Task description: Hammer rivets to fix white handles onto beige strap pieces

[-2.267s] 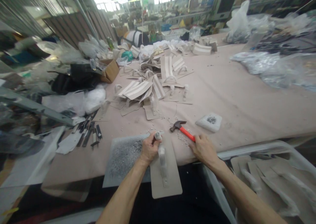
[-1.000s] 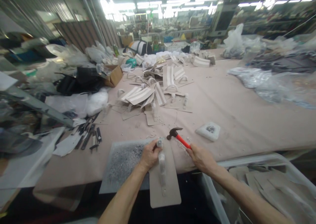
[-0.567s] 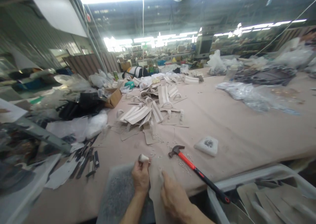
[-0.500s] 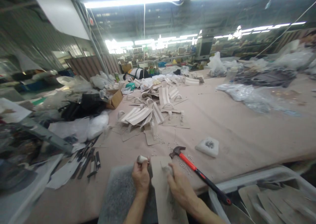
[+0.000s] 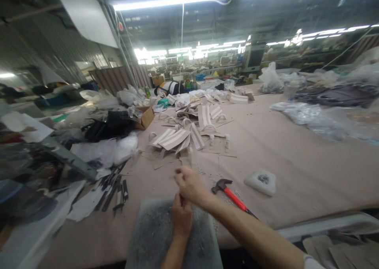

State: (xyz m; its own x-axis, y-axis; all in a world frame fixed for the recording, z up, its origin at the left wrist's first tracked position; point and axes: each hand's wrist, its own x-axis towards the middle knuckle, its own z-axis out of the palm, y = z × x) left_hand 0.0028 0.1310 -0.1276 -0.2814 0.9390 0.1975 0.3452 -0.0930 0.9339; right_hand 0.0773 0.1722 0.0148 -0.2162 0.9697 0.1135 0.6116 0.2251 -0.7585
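Observation:
My left hand point(image 5: 182, 215) is closed over the far part of a dark grey slab point(image 5: 156, 237). Its fingertips are partly covered by my right hand, so what they hold cannot be made out. My right hand point(image 5: 189, 183) reaches across from the right, just above and beyond the left, fingers curled and a little blurred. Any object in it is hidden. Just past it lies a pile of beige panels with pale stripes and loop handles point(image 5: 174, 138). To the right rests a claw hammer point(image 5: 233, 196) with a red and black handle, small metal bits scattered around it.
A white plastic pack of small dark pieces point(image 5: 260, 182) lies right of the hammer. Dark-handled tools point(image 5: 115, 194) and paper sheets are at the left. A pale-rimmed bin point(image 5: 328, 225) with beige panels stands lower right. Clear plastic bags point(image 5: 308, 117) sit farther back.
The beige panel between my hands has left them and is out of sight there. My right hand has moved left and forward over my left. The pale cylinder in my left hand is now hidden.

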